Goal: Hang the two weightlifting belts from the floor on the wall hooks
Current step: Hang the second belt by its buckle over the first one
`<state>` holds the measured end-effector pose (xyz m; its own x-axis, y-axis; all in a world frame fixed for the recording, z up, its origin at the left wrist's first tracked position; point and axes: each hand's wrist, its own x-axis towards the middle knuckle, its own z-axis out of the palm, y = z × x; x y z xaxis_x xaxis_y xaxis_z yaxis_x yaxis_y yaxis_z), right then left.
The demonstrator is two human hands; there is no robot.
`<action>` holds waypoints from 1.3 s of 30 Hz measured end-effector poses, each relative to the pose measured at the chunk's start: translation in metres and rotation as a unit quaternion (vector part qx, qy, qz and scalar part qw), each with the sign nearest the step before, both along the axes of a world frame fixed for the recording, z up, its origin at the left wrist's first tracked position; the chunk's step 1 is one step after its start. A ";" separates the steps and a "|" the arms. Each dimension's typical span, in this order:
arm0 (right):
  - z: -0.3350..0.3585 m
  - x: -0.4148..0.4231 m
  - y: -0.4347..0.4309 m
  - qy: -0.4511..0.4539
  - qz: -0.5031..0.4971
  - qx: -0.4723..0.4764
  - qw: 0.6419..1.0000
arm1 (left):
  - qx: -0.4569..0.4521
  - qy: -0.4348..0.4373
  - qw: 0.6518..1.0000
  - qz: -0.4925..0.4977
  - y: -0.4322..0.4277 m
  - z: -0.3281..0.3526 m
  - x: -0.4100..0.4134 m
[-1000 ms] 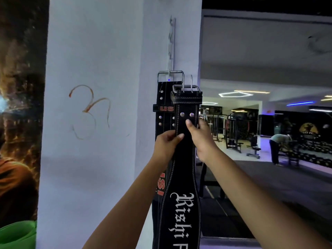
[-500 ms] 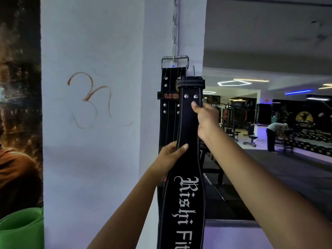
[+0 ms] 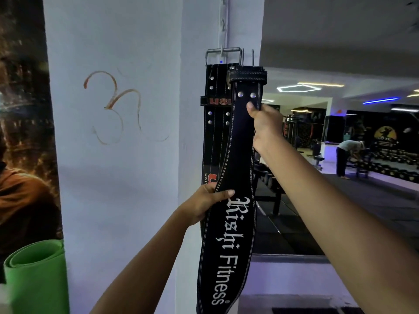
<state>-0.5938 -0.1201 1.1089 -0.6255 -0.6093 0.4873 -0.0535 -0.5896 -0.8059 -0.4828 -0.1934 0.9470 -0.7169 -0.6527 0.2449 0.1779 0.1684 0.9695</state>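
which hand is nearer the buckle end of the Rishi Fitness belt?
Right. The right hand grips the Rishi Fitness belt just under its two rivets, close below the buckle end. The left hand holds the belt's left edge much lower, beside the lettering.

Single head-worn wide-angle view, facing forward and slightly up at a white pillar point(image 3: 127, 155) close ahead, both forearms reaching in from the bottom edge, gym floor point(image 3: 374, 200) receding far off to the right

both hands point(image 3: 204, 206) point(image 3: 265, 125) raised, fingers clenched
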 end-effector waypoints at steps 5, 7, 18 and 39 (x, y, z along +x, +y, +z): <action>0.004 -0.001 -0.001 -0.004 -0.005 -0.020 1.000 | 0.009 -0.052 0.999 -0.003 0.002 -0.038 0.010; 0.003 -0.003 -0.003 -0.004 -0.005 -0.026 1.000 | -0.005 -0.067 0.998 -0.010 0.002 -0.044 0.012; -0.015 -0.004 -0.011 0.014 0.057 -0.039 0.998 | -0.092 0.122 0.986 0.067 0.004 0.129 -0.020; -0.138 -0.048 0.025 0.126 0.232 0.200 0.944 | -0.098 0.214 0.969 0.079 0.013 0.166 -0.041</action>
